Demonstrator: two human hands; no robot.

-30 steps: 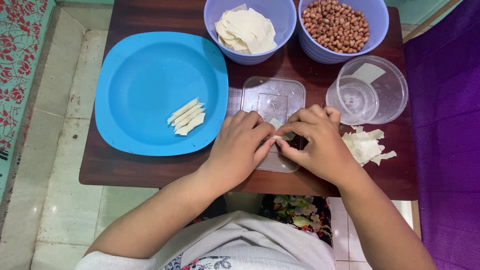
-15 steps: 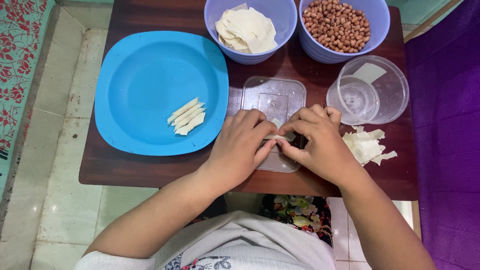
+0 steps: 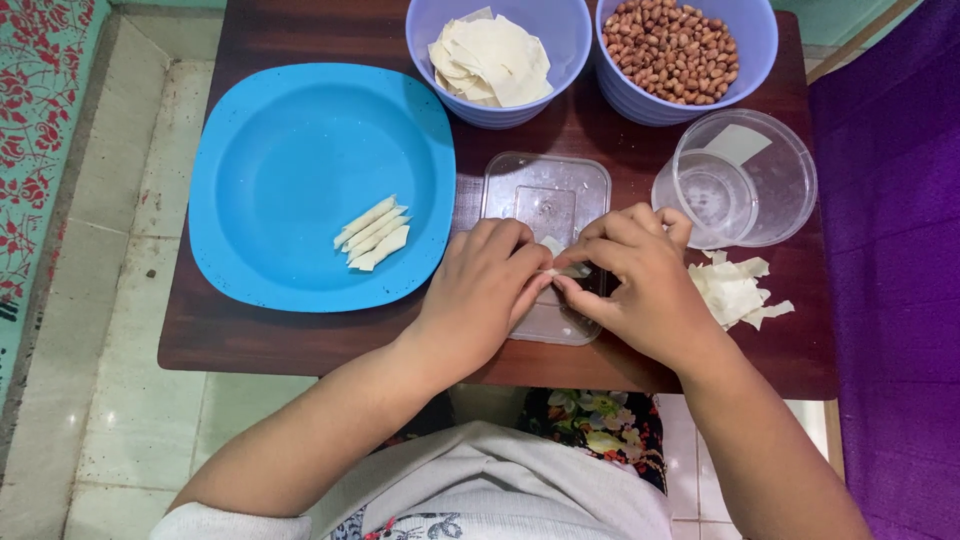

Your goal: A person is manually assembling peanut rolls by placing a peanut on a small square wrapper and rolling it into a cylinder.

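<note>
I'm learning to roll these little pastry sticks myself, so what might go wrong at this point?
Both hands, left hand and right hand, pinch a small wrapper piece over the clear lid; the thin piece may tear or unroll. The loose wrapper scraps lie beside the right wrist and near the table edge, so a sweep might push them off. The clear cup stands close behind the right hand and might get knocked.

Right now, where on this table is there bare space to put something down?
Most of the blue plate is bare, left of the four rolled pieces. Bare wood shows at the table front-left edge and back-left corner. The right half is crowded: two bowls, clear tub, clear lid, wrapper scraps, both hands.
</note>
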